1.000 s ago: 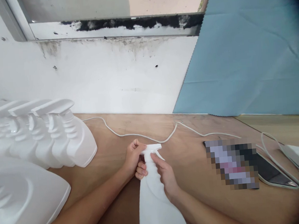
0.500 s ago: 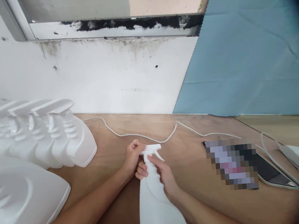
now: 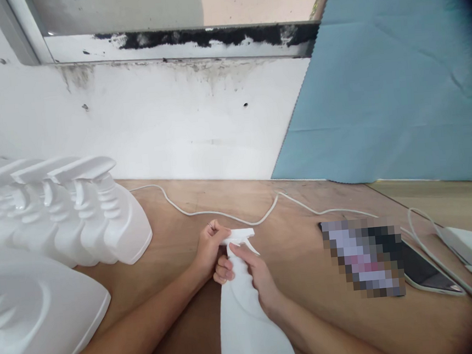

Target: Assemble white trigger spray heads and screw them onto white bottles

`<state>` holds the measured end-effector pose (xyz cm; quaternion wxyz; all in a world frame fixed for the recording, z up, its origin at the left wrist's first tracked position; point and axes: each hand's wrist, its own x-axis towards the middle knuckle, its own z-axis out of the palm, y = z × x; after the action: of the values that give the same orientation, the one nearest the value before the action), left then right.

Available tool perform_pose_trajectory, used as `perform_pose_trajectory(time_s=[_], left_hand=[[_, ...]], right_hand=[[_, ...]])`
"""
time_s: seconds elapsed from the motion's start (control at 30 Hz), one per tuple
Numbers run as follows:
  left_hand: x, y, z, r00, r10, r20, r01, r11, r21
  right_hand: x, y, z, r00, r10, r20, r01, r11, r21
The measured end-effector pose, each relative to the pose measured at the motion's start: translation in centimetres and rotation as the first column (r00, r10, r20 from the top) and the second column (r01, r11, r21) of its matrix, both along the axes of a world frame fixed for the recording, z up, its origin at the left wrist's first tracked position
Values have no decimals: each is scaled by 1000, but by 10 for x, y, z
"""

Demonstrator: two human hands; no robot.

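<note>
A white spray bottle with ridged grip sides comes up from the bottom edge, its neck pointing away from me. On its top sits a white trigger sprayer head, the trigger lever slanting down to the right. My left hand pinches the rear of the sprayer head between thumb and fingers. Around the bottle's neck, just below the head, my right hand is closed, its thumb on the near face and its fingertips showing on the left side. The joint between head and neck is partly covered by my fingers.
Several white spray bottles stand in a row at the left, with another bottle nearer me. A white cable runs along the back of the wooden table. A phone lies at the right beside a pixelated item.
My right thumb has shifted slightly left and up on the bottle's neck. Both hands keep their hold, and the view has moved very slightly.
</note>
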<state>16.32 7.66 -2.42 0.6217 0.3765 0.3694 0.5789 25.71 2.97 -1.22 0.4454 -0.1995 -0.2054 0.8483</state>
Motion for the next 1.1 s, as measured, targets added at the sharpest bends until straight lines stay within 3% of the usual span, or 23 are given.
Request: perform_pose_trajectory(time_s=[0.2, 0.37, 0.73, 0.97, 1.1], left_hand=[[2, -1, 3, 989, -147, 30, 148, 988, -47], [1, 1, 1, 983, -177, 55, 180, 982, -55], [1, 1, 4, 980, -156, 124, 168, 981, -94], [0, -1, 6, 980, -145, 135, 159, 982, -103], [2, 0, 3, 974, -178, 143, 189, 980, -67]], right_hand=[[13, 14, 11, 977, -193, 91, 189, 981, 47], [15, 17, 14, 989, -110, 99, 103, 992, 78], [16, 20, -5, 998, -63, -18, 64, 994, 86], [12, 16, -4, 997, -80, -19, 81, 995, 52], [15, 18, 7, 994, -105, 32, 102, 991, 88]])
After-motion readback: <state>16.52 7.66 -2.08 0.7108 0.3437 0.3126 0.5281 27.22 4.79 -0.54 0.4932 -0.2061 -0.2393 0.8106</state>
